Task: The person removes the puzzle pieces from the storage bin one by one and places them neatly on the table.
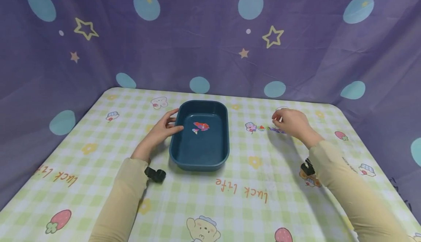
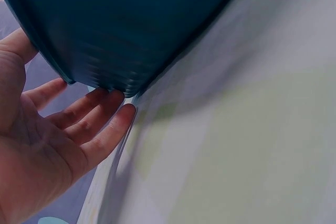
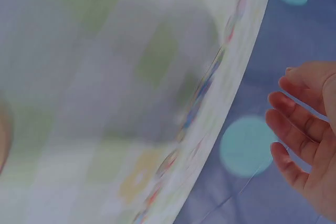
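A dark teal rectangular box stands on the table, a little left of centre. Inside it lie a red and purple flat piece and a smaller pale-purple one; they look like stickers or cut-outs. My left hand touches the box's left side, thumb at the rim and fingers spread along the outer wall, as the left wrist view shows. On the right, my right hand hovers with loosely bent fingers and nothing visible in them. Beneath it are small colourful flat pieces, partly hidden by the hand.
A green-and-white checked tablecloth with printed cartoons and lettering covers the table. Behind it hangs a purple curtain with stars and blue ovals. A small colourful patch lies between the box and my right hand.
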The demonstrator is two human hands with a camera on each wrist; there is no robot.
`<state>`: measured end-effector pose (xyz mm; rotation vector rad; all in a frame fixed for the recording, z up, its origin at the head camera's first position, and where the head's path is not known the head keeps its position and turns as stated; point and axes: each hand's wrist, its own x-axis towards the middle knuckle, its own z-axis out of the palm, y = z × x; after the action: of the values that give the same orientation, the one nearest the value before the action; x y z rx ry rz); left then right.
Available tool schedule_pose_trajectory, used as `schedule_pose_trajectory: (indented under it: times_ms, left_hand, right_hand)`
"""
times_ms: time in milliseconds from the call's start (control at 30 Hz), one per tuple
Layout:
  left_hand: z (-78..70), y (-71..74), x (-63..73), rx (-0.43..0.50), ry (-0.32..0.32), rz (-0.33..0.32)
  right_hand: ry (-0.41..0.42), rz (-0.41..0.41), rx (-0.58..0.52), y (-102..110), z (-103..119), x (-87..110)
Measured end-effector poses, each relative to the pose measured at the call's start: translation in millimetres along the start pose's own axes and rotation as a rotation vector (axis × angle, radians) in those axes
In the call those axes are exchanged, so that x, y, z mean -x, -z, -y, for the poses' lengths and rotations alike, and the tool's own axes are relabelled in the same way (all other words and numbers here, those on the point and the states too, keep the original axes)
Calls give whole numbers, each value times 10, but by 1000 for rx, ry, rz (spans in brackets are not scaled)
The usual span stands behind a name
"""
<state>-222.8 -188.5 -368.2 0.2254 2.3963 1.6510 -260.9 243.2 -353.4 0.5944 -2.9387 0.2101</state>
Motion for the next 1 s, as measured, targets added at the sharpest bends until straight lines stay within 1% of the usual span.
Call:
schedule_pose_trajectory:
  times_ms: [167, 400, 633, 767, 1000]
  left_hand:
    - [-4, 3, 3, -7, 5, -5]
    - [3, 23, -11, -9, -2, -1]
    - [257, 48, -155, -27, -16, -17]
    - [261, 25, -146, -42, -27, -20]
    - [245, 20, -140, -25, -28, -17]
  right_hand:
    - [96, -45, 17, -5, 269, -129]
    - [192, -90, 15, 16, 607, -278]
    - [249, -107, 5, 28, 927, -393]
    - [293, -109, -5, 19, 1090, -456]
    - [362, -100, 14, -39, 1382, -551]
